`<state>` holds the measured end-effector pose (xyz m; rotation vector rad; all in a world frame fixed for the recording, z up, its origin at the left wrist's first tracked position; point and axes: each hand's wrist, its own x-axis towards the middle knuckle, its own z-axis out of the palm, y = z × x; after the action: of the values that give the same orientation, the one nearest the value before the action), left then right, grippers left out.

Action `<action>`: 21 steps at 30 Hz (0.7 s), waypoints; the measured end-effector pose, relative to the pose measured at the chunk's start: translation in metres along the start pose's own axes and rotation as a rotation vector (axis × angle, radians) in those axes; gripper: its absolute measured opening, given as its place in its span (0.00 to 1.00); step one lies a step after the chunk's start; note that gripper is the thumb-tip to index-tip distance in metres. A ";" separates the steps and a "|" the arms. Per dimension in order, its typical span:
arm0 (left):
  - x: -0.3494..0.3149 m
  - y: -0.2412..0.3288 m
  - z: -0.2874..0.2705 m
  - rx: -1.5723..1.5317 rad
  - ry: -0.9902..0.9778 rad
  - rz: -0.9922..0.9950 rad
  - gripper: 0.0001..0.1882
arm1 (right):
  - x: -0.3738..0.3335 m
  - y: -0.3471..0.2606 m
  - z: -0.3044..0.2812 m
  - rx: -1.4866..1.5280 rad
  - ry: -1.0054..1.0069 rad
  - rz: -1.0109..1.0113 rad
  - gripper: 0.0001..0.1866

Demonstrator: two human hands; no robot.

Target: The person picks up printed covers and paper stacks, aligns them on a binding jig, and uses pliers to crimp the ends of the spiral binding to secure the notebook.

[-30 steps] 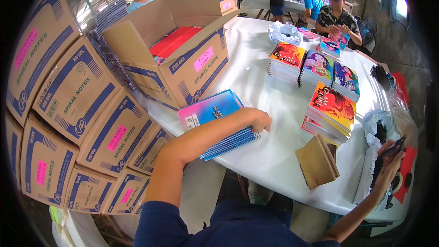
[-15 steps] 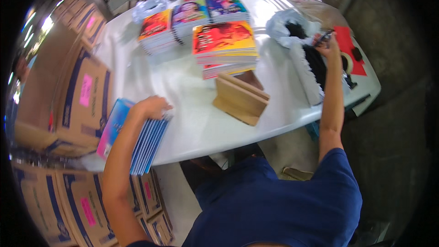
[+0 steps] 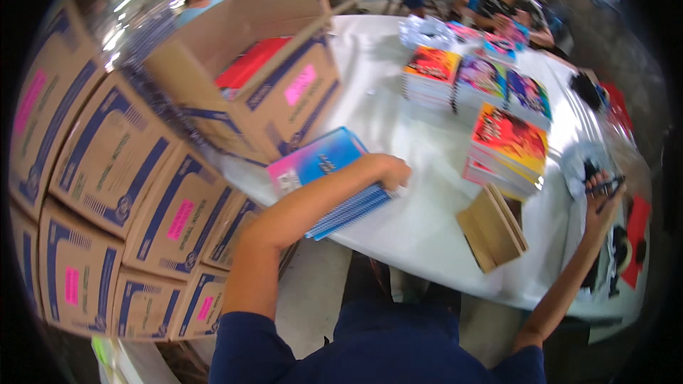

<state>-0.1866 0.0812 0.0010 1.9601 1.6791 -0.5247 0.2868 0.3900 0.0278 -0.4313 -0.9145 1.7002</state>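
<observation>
A stack of blue and pink notebooks [image 3: 324, 163] lies fanned out at the left front of the table. My left hand [image 3: 388, 172] is closed at the right end of this stack, its fingers curled over the edge and partly blurred. Part of the stack is hidden under my left forearm. Over at the table's right side my right hand [image 3: 596, 195] grips a small dark hand tool [image 3: 609, 186]; its kind is too blurred to tell. Below that hand lie black pieces and a white wrapping, partly covered by my forearm.
An open carton [image 3: 284, 99] with something red inside stands left of the notebooks. Closed cartons [image 3: 160, 220] are piled at the left. A folded cardboard piece [image 3: 491, 231], red-yellow notebooks [image 3: 509, 146] and further notebook stacks [image 3: 430, 78] occupy the table [image 3: 420, 242]. People sit beyond.
The view has swung left, bringing the cartons and people into sight. My left hand stays at the blue notebooks; my right hand keeps hold of the dark tool.
</observation>
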 end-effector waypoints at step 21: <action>-0.001 -0.014 -0.018 -0.217 -0.152 -0.001 0.38 | -0.266 0.242 0.242 -0.155 -0.599 0.971 0.39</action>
<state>-0.2009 0.0924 0.0142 1.7209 1.5722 -0.4582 0.0513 0.0335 -0.0448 -0.5217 -1.4020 2.7436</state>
